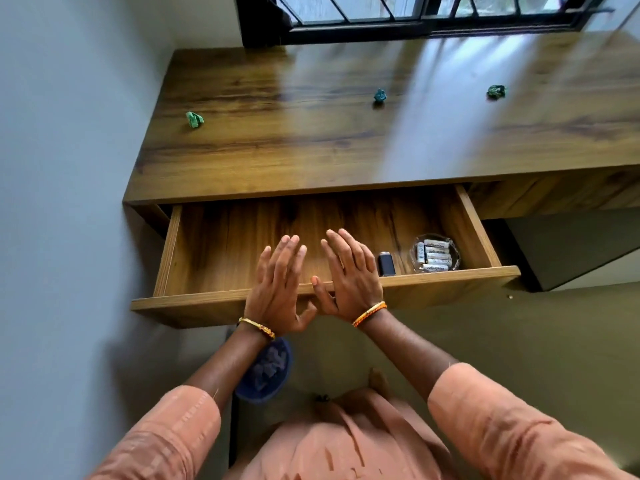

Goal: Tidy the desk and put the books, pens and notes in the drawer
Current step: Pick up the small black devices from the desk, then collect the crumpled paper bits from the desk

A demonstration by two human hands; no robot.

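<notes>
Drawer (221, 251) front hidden by hands (277, 289)

Home study corner, wooden desk (311, 133) against wall, barred window (415, 12), open drawer (242, 237)

desk: a wooden top (311, 143) set under the window
on it: three crumpled green paper balls are spotted, left (194, 119), middle (380, 96), right (496, 91), well apart

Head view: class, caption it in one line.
Open hands hover over the open drawer; crumpled green papers dot the desk.
</notes>
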